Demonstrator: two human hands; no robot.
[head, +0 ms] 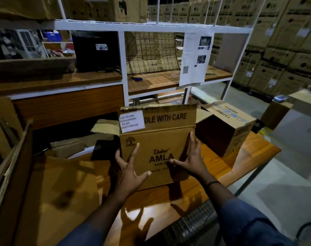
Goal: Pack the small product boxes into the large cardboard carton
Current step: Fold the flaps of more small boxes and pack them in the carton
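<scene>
Contact only, no grip: your left hand (130,169) and right hand (192,157), splayed open, press the carton (158,137) at 9 and 3 o'clock. This is likely to steady it on the table (248,153), its flap (167,116) raised for loading. Another box (225,128) sits at 2 o'clock. No small boxes show.

Matt brown corrugated cardboard is noted on the carton (156,139); glossy, reflective wood on the tabletop (227,167); white-painted metal on the shelf frame (122,27).
</scene>
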